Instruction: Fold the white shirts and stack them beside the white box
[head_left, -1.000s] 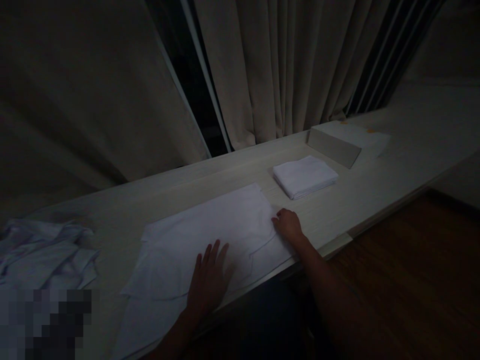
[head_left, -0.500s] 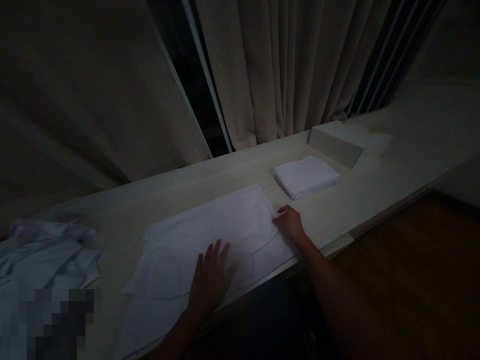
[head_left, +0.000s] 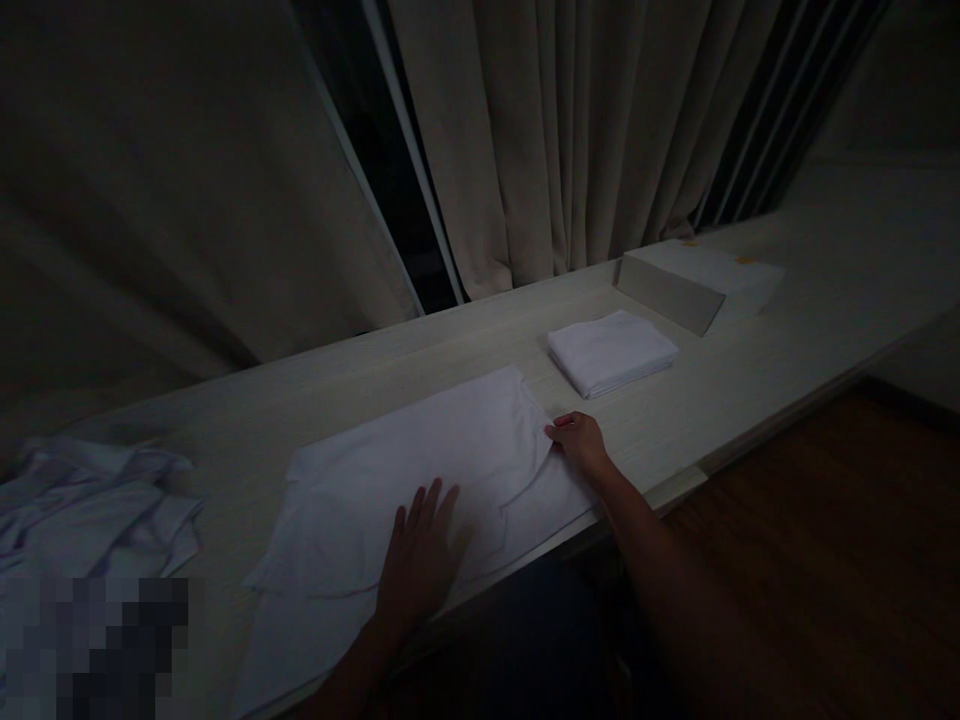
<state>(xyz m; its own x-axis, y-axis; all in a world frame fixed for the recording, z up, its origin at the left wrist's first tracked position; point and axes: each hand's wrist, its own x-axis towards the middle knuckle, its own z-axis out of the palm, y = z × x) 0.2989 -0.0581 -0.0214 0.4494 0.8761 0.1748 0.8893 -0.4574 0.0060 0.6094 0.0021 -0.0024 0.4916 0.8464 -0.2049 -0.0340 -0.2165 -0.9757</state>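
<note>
A white garment, looking like a shirt (head_left: 352, 500), lies partly folded along the front of the pale table. My left hand (head_left: 422, 553) rests flat on it with the fingers spread. At the garment's right end, my right hand (head_left: 579, 442) pinches its edge between thumb and fingers. A neatly folded white cloth bundle (head_left: 611, 350) sits a little beyond my right hand, apart from it.
Crumpled white cloth (head_left: 97, 500) is heaped at the table's left end. A white box (head_left: 667, 290) stands at the back right of the table (head_left: 810, 270). Beige curtains (head_left: 525, 130) hang along the back edge. A wooden floor (head_left: 825, 520) shows at the lower right.
My right fingers have closed on the garment's right edge, which is slightly lifted and shifted. My left hand stays in place.
</note>
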